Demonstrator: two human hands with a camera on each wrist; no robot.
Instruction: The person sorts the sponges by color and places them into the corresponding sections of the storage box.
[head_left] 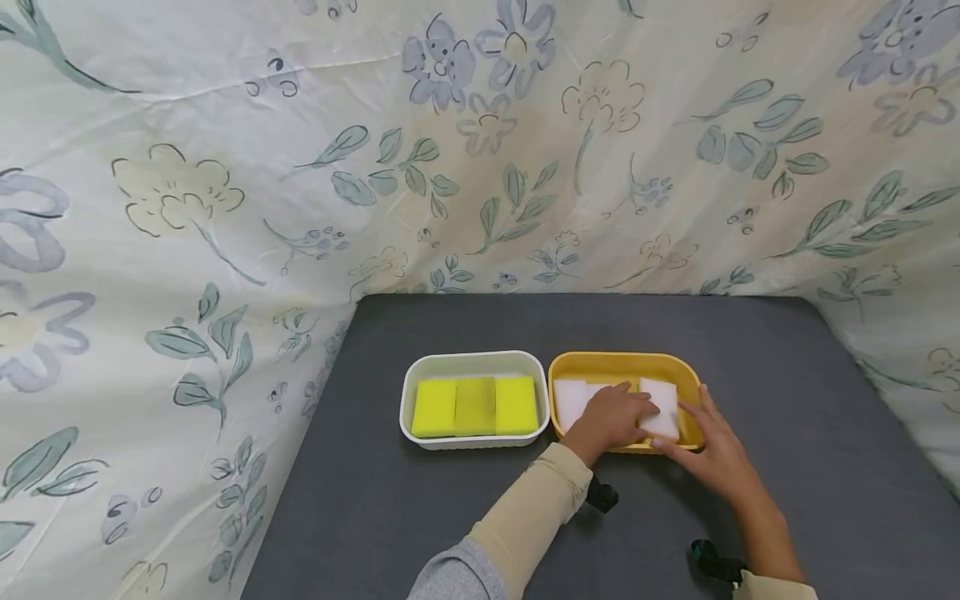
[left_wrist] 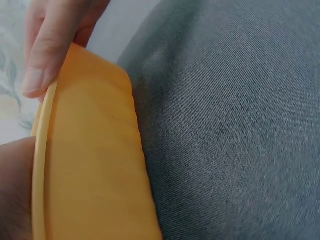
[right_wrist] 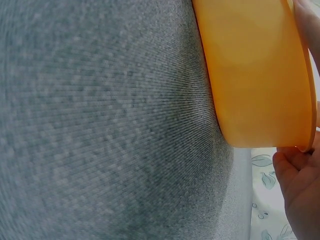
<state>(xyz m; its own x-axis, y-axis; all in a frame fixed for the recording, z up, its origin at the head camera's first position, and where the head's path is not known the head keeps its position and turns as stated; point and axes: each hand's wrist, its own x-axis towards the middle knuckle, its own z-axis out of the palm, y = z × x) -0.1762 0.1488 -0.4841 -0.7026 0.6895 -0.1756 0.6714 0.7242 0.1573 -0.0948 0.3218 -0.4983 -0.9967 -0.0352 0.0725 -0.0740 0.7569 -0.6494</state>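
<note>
In the head view, a yellow-orange plastic tray [head_left: 622, 360] holds white sponge-like blocks. One white block [head_left: 660, 408] lies at its right end; another white block [head_left: 570, 402] sits at its left, partly hidden. My left hand [head_left: 611, 417] reaches over the front rim, its fingers touching the right block's left side. My right hand [head_left: 716, 454] holds the tray's front right corner, thumb at the front rim and fingers along the right end. In the left wrist view, a thumb [left_wrist: 47, 60] lies on the tray's rim. Fingers [right_wrist: 295, 175] curl at the tray's end in the right wrist view.
A white tray [head_left: 472, 360] with yellow sponges [head_left: 475, 407] in a row stands left of the yellow-orange tray, nearly touching it. Both rest on a dark grey tabletop [head_left: 360, 517]. A floral cloth [head_left: 300, 167] hangs behind and at the sides.
</note>
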